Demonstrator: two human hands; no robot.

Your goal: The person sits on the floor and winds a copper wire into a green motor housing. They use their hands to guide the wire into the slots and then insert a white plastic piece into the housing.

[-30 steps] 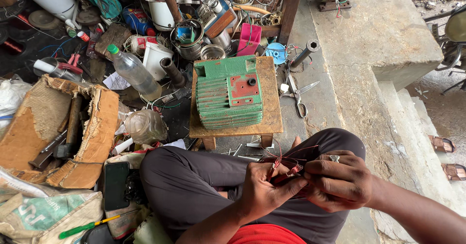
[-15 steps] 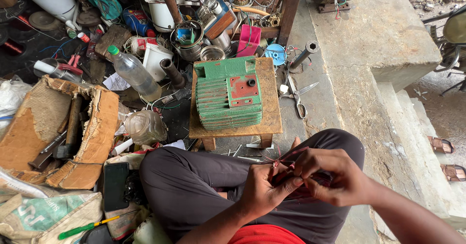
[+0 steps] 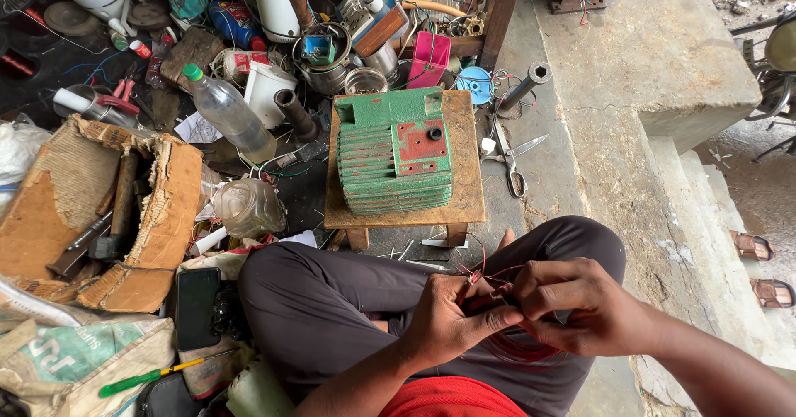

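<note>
light: soft even daylight, pretty bright, no harsh glare | shadows: faint, darkest in the clutter top left | focus: sharp nearly everywhere, hands a touch soft | edges: wide-angle bend, concrete step (image 3: pixel 663 77) looks stretched | colour: natural, slightly flat

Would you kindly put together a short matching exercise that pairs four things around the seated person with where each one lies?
Things:
1. green finned metal housing
2. scissors
3. black phone
4. thin red wire

Places:
A. on the grey concrete, to the right of the stool
B. pinched between the left hand and the right hand
C. on top of the small wooden stool
D. on the floor clutter beside the person's left knee

Pairs: 1-C, 2-A, 3-D, 4-B
</note>
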